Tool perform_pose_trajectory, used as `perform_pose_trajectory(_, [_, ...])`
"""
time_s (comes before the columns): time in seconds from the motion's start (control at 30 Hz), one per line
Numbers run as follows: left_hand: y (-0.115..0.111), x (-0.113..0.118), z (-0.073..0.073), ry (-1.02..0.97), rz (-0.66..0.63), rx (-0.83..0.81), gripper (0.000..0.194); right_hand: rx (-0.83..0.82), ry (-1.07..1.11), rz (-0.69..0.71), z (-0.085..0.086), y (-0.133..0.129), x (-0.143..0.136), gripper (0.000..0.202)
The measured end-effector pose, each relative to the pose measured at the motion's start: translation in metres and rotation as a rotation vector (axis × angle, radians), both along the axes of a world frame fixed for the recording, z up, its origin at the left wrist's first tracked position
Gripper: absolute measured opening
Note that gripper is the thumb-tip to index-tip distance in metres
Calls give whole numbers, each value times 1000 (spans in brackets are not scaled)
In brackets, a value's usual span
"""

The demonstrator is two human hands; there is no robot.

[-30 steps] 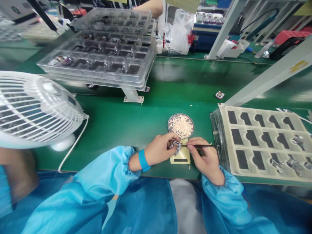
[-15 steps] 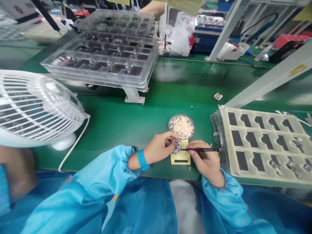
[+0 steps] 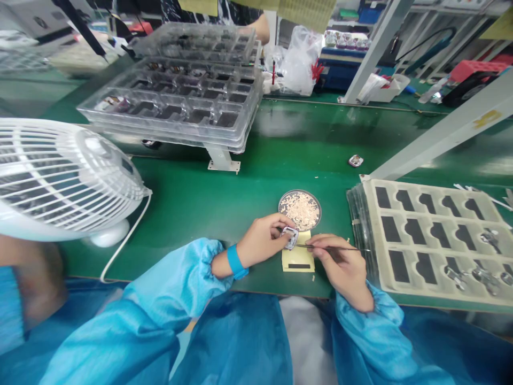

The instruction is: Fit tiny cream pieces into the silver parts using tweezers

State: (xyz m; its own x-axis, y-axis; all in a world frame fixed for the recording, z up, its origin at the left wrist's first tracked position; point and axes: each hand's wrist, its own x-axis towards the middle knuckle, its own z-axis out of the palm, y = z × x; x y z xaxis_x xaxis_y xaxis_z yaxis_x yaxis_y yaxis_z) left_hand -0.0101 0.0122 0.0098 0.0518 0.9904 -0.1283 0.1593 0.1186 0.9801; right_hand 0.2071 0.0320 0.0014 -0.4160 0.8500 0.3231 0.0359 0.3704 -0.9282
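My left hand (image 3: 262, 243), with a blue band on its wrist, pinches a small rounded-square housing (image 3: 289, 238) with a pale face and purplish rim. Dark tweezers (image 3: 340, 248) lie between the thumb and fingers of my right hand (image 3: 340, 264). Their tip points left and meets the housing's right edge; whether it grips anything is too small to tell. Below both hands lies a yellow paper pad (image 3: 294, 260) with a black strip on it. Just beyond my left fingers stands a round dish (image 3: 280, 212) of small pale pieces.
At right stands a cream tray (image 3: 379, 230) with dark-lined pockets, several holding metal parts. A white fan (image 3: 68, 176) is on the left. Clear plastic trays (image 3: 168, 125) sit on a raised stand. Another small housing (image 3: 355, 161) lies near a slanted white post (image 3: 441, 128). A person's arm shows behind the trays.
The tweezers have turned in my right hand, from their broad lettered side to a thin edge. The housing stays in my left hand; the whole view has shifted slightly.
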Motion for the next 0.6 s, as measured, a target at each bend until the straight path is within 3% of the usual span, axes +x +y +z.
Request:
perform_pose_trajectory(0.27, [1, 0, 3, -90, 15, -33, 20, -120, 16, 95, 6, -6, 19, 8])
perform_pose_trajectory(0.33, [1, -1, 4, -115, 29, -38, 28, -151, 62, 54, 10, -10, 25, 9])
perform_pose_trajectory(0.4, [1, -2, 4, -151, 39, -49, 42, -161, 89, -75, 14, -13, 29, 17])
perform_pose_trajectory(0.5, [2, -2, 4, -221, 46, -65, 50, -116, -140, -264, 12, -10, 27, 20])
perform_pose_trajectory(0.6, [3, -2, 3, -276, 36, -85, 32, 17, -470, -335, 3, -1, 22, 24])
